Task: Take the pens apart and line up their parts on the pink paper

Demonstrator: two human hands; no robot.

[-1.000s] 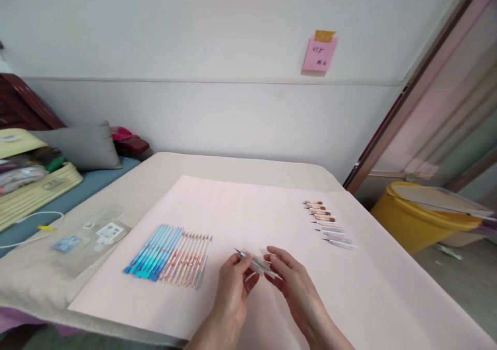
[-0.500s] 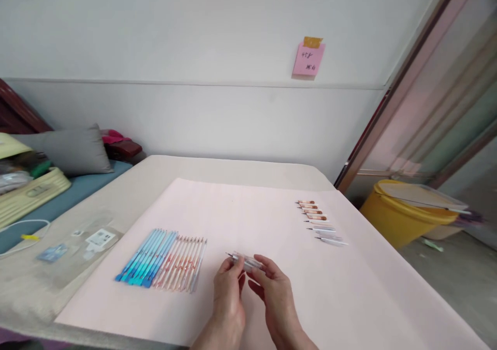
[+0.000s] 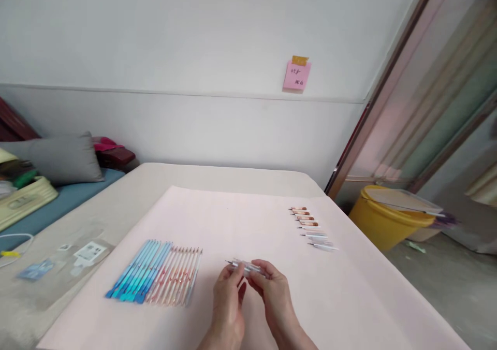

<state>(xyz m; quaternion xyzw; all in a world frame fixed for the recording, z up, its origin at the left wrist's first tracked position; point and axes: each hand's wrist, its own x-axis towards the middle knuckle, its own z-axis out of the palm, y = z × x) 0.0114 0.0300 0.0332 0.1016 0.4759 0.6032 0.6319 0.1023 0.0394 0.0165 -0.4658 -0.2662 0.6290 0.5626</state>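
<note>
Both of my hands meet above the pink sheet, near its front middle. Between the thumb and fingertips of my left hand [image 3: 229, 298] is the pointed, dark-tipped end of a slim clear pen [image 3: 245, 266]. My right hand [image 3: 275, 293] pinches its other end, and fingers cover part of it; whether more than one piece is held I cannot tell. Left of my hands lies a row of blue pens [image 3: 140, 270], beside a row of clear pens with reddish prints [image 3: 176, 275]. Short dark-tipped pen pieces [image 3: 306, 218], some brown-printed, some clear, lie in a column at the right.
The pink sheet [image 3: 233, 215] covers much of a cream table [image 3: 217, 176]. Clear plastic packaging [image 3: 75, 262] with a white label lies on the left. A yellow bin [image 3: 378, 220] stands beyond the right edge. A pink note [image 3: 297, 75] is taped to the wall.
The view has shifted, so the table things appear lower and slightly to the left. Both hands keep their grip on the clear pen, with only slight finger movement.
</note>
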